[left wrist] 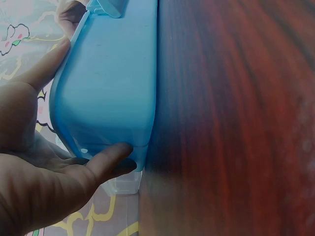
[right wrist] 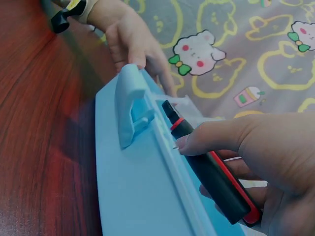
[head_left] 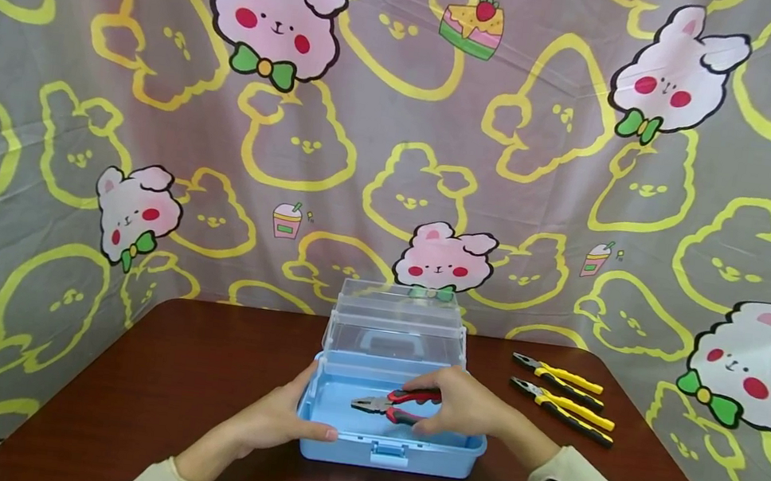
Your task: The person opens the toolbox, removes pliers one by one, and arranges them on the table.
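A light blue toolbox (head_left: 331,449) stands on the table, its clear lid (head_left: 400,314) raised at the back. My right hand (head_left: 463,402) grips red-and-black pliers (head_left: 372,405) by the handles, over the inside of the box, with the metal jaws pointing left. In the right wrist view the thumb lies along a black handle (right wrist: 209,179) just above the box's front rim. At the box's left end, my left hand (head_left: 277,418) holds the wall, its thumb on the front rim. The left wrist view shows its fingers (left wrist: 110,160) against the outside of the end wall.
Two yellow-and-black pliers (head_left: 567,379) (head_left: 570,412) lie side by side on the table, right of the box. The dark wooden table (head_left: 197,362) reaches back to a patterned curtain (head_left: 387,112). A latch (head_left: 389,455) sticks out from the box's front.
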The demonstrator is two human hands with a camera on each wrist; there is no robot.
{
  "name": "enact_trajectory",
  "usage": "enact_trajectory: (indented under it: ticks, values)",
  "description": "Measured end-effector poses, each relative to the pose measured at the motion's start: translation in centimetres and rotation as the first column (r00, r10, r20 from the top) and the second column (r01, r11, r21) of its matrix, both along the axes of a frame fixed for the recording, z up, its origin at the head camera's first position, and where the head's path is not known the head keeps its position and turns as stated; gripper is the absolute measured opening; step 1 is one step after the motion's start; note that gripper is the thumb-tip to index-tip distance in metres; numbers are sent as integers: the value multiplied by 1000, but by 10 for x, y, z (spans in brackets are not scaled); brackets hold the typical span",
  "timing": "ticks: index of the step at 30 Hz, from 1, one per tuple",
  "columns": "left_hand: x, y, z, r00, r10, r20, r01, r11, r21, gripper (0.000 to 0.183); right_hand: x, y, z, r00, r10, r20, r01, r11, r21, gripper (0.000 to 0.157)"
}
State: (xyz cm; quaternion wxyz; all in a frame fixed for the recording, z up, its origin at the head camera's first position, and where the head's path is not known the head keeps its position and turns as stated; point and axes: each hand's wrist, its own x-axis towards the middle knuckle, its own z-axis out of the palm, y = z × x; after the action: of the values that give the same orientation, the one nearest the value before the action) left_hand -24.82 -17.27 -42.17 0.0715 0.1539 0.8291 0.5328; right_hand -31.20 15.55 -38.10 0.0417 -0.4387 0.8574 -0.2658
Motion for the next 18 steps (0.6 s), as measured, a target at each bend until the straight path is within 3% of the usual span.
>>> enact_trajectory:
  ticks: [7, 18]
  values:
    - [1, 0, 1, 1000, 5, 0, -5, 1000, -9, 119, 2, 11, 5, 1000, -20, 11, 20, 999, -26, 52]
    - [1, -1, 0, 1000, 3, 10, -3, 1000, -20, 120, 10, 38, 17, 993, -119, -20, 117, 991, -60, 52]
